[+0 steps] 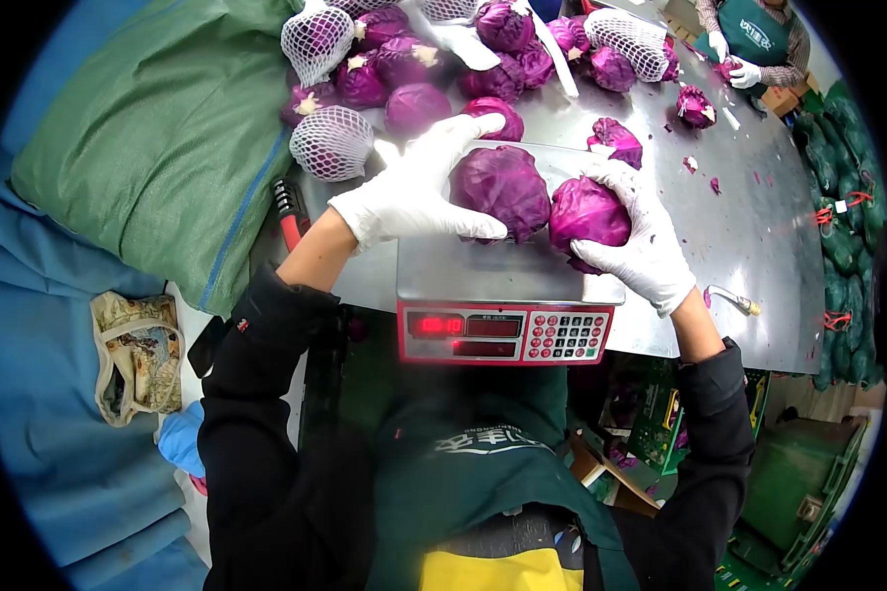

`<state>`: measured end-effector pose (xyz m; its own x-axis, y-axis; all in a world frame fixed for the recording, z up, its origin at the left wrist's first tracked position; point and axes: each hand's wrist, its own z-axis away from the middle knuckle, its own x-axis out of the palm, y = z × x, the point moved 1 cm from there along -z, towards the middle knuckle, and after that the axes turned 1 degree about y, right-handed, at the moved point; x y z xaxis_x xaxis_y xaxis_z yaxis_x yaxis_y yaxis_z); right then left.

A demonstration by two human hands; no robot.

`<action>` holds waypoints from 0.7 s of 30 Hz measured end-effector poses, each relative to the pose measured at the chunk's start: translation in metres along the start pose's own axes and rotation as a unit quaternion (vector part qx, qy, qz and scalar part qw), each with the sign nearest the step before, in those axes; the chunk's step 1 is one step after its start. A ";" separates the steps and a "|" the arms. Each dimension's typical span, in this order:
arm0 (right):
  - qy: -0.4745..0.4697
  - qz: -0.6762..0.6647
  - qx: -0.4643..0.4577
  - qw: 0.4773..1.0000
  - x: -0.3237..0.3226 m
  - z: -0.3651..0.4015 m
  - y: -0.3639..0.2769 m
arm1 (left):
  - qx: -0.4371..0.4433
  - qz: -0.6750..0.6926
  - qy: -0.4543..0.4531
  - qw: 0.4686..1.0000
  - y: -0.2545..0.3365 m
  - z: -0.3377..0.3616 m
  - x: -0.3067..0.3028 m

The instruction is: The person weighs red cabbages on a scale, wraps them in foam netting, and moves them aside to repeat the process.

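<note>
Both my hands wear white gloves and are over a weighing scale [443, 271] with a metal plate and a lit red display. My right hand [643, 231] is wrapped round the right side of a red cabbage [588, 214]. Beside it on the left is a larger red cabbage [503, 192], over the plate. My left hand [414, 187] is spread at that cabbage's left side, thumb at its lower edge and fingers stretched past its top. The fingertips are by another red cabbage [503, 116] behind the scale. Whether the left palm touches the larger cabbage is hard to tell.
Several red cabbages [419, 106], some in white foam nets [332, 144], lie on the metal table [759, 227]. A stuffed green sack [158, 128] stands left. A co-worker [754, 39] handles a cabbage at top right. Netted green vegetables [843, 236] and a green bin [798, 483] are right.
</note>
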<state>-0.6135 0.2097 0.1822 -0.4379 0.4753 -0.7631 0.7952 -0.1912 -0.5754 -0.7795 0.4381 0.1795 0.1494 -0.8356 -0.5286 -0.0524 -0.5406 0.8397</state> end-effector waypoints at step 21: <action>-0.144 -0.124 0.009 0.982 -0.031 -0.017 0.022 | 0.002 0.159 -0.015 0.987 -0.023 -0.013 0.010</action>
<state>-0.5759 0.2052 0.1981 -0.7191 0.2475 -0.6493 0.6431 -0.1172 -0.7568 -0.7640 0.4430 0.1568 0.0964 -0.9654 -0.2423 -0.0966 -0.2513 0.9631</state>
